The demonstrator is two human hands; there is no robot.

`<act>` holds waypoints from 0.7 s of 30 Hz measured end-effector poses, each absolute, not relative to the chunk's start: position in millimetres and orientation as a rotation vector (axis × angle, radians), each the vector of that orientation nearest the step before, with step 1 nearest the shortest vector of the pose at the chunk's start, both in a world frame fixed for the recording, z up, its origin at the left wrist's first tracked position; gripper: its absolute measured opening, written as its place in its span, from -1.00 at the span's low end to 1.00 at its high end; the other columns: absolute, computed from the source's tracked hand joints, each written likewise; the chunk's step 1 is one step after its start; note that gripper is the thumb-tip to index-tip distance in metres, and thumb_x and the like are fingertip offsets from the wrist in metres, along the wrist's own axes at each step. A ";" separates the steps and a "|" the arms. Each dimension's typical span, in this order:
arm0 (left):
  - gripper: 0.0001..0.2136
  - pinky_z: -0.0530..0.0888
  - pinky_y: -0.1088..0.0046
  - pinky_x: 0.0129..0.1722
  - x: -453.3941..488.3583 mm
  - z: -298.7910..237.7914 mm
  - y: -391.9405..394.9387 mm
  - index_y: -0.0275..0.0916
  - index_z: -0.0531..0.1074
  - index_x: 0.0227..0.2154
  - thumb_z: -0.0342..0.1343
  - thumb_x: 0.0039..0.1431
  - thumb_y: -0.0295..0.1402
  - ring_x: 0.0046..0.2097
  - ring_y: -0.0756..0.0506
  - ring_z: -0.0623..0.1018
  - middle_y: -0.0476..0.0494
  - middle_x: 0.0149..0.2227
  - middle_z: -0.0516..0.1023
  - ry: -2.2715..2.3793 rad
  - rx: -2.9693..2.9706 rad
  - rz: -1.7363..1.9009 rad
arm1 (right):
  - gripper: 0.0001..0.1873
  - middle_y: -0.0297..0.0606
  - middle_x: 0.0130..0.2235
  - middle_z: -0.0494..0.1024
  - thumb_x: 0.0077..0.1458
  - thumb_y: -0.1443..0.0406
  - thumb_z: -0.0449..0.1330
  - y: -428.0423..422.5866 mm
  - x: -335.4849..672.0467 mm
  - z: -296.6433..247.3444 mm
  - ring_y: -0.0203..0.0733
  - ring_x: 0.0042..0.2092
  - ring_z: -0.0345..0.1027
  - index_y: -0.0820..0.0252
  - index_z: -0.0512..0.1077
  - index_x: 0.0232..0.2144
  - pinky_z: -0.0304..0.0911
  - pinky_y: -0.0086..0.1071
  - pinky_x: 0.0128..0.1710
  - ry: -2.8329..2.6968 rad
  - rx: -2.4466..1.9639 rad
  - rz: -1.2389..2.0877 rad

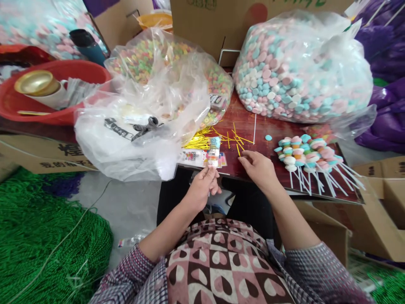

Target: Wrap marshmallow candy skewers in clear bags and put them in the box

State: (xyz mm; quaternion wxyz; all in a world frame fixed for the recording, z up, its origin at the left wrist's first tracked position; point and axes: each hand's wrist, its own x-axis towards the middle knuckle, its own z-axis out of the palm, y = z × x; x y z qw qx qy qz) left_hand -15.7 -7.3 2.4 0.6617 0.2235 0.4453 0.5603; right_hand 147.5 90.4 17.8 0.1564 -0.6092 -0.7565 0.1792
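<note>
My left hand (202, 188) grips the lower end of a wrapped marshmallow skewer (214, 151), which stands up from the fingers in a clear bag with blue and white pieces inside. At the table's front edge, my right hand (257, 169) has its thumb and forefinger at the end of a gold twist tie (238, 151). More gold ties lie loose beyond it, and a thick bundle of gold twist ties (199, 139) rests left of the skewer. Flat printed bags (193, 157) lie under the left hand's side. To the right is a pile of unwrapped marshmallow skewers (311, 154) with white sticks.
A big bag of marshmallows (300, 71) stands at the back right. Clear bags of colourful ring candy (152, 63) and a crumpled plastic bag (133, 143) fill the left, beside a red basin (91, 71). Green cord (53, 219) heaps on the floor; cardboard boxes (363, 211) stand right.
</note>
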 end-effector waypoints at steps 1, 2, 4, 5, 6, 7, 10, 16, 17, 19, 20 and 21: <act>-0.59 0.40 0.50 -0.50 -16.9 3.1 -6.9 -0.22 0.28 -0.44 0.18 0.06 0.05 -0.68 0.11 0.18 0.23 -0.73 0.09 0.983 0.457 1.284 | -0.71 -0.07 -0.14 0.59 0.18 0.22 0.13 95.8 143.3 17.4 0.01 -0.11 0.48 0.21 0.54 -0.13 0.32 -0.22 -0.16 -2.262 -1.810 0.372; -0.59 0.41 0.51 -0.51 -17.9 3.6 -6.7 -0.23 0.28 -0.44 0.21 0.05 0.03 -0.68 0.12 0.18 0.24 -0.73 0.10 0.965 0.427 1.292 | -0.71 -0.04 -0.11 0.57 0.20 0.24 0.10 99.7 138.5 17.2 0.03 -0.09 0.47 0.22 0.54 -0.13 0.31 -0.23 -0.17 -2.343 -1.863 0.259; -0.60 0.42 0.51 -0.51 -19.4 3.5 -6.9 -0.24 0.29 -0.44 0.24 0.04 0.01 -0.68 0.12 0.19 0.24 -0.73 0.10 0.936 0.395 1.299 | -0.68 0.02 -0.07 0.54 0.25 0.28 0.02 104.1 129.5 17.3 0.04 -0.08 0.48 0.25 0.53 -0.12 0.31 -0.26 -0.19 -2.453 -1.946 0.110; -0.60 0.43 0.51 -0.51 -20.1 2.9 -7.1 -0.25 0.30 -0.44 0.24 0.04 0.00 -0.68 0.13 0.20 0.24 -0.73 0.10 0.926 0.385 1.304 | -0.66 0.04 -0.07 0.54 0.26 0.30 -0.02 105.5 126.3 17.7 0.04 -0.08 0.48 0.27 0.52 -0.12 0.30 -0.27 -0.19 -2.486 -1.982 0.067; -0.60 0.43 0.51 -0.51 -20.6 2.2 -7.2 -0.25 0.30 -0.44 0.25 0.03 -0.01 -0.68 0.13 0.20 0.24 -0.73 0.11 0.919 0.377 1.309 | -0.65 0.06 -0.09 0.54 0.27 0.33 -0.06 106.9 124.0 18.3 0.03 -0.08 0.49 0.30 0.50 -0.10 0.30 -0.28 -0.19 -2.509 -2.017 0.041; -0.60 0.43 0.52 -0.51 -21.0 1.4 -7.3 -0.25 0.31 -0.44 0.26 0.03 -0.01 -0.69 0.13 0.20 0.24 -0.73 0.11 0.916 0.369 1.315 | -0.64 0.09 -0.10 0.54 0.27 0.35 -0.08 108.6 122.8 19.0 0.04 -0.09 0.50 0.33 0.48 -0.08 0.31 -0.28 -0.19 -2.524 -2.047 0.030; -0.61 0.43 0.52 -0.52 -21.6 0.0 -7.0 -0.26 0.32 -0.44 0.26 0.03 -0.01 -0.69 0.13 0.22 0.23 -0.73 0.12 0.908 0.362 1.330 | -0.62 0.20 -0.16 0.56 0.24 0.42 -0.10 116.8 122.3 21.0 0.12 -0.08 0.50 0.43 0.44 -0.05 0.32 -0.22 -0.17 -2.551 -2.082 0.042; -0.61 0.42 0.52 -0.52 -23.3 2.3 -8.0 -0.26 0.32 -0.44 0.25 0.04 -0.01 -0.69 0.13 0.22 0.24 -0.73 0.12 0.901 0.374 1.349 | -0.71 0.19 -0.20 0.59 0.10 0.44 0.05 143.1 122.2 25.1 0.14 -0.06 0.50 0.42 0.52 -0.19 0.31 -0.23 -0.13 -2.578 -1.986 0.162; -0.61 0.43 0.52 -0.52 -24.4 2.7 -8.5 -0.27 0.32 -0.43 0.25 0.04 -0.01 -0.69 0.13 0.21 0.24 -0.73 0.12 0.902 0.371 1.350 | -0.74 0.14 -0.24 0.61 0.07 0.42 0.08 146.9 124.1 26.7 0.10 -0.10 0.51 0.39 0.53 -0.24 0.32 -0.25 -0.15 -2.577 -1.967 0.205; -0.61 0.43 0.52 -0.52 -27.2 3.4 -9.3 -0.27 0.32 -0.43 0.25 0.04 -0.02 -0.69 0.14 0.21 0.24 -0.73 0.12 0.904 0.363 1.357 | -0.79 -0.03 -0.35 0.62 0.05 0.38 0.11 152.2 131.1 30.2 -0.02 -0.21 0.53 0.32 0.55 -0.35 0.32 -0.34 -0.23 -2.564 -1.922 0.311; -0.60 0.43 0.52 -0.52 -28.5 3.7 -9.5 -0.27 0.32 -0.43 0.26 0.03 -0.01 -0.69 0.14 0.21 0.23 -0.73 0.12 0.905 0.360 1.362 | -0.80 -0.11 -0.41 0.61 0.05 0.35 0.11 153.6 136.0 31.6 -0.09 -0.28 0.52 0.29 0.54 -0.38 0.31 -0.38 -0.28 -2.551 -1.899 0.363; -0.59 0.43 0.52 -0.52 -29.6 3.8 -9.5 -0.27 0.32 -0.44 0.26 0.02 0.00 -0.69 0.14 0.21 0.23 -0.73 0.12 0.909 0.358 1.366 | -0.79 -0.18 -0.45 0.59 0.06 0.33 0.09 154.4 141.5 32.4 -0.15 -0.34 0.50 0.27 0.54 -0.38 0.30 -0.42 -0.33 -2.536 -1.879 0.404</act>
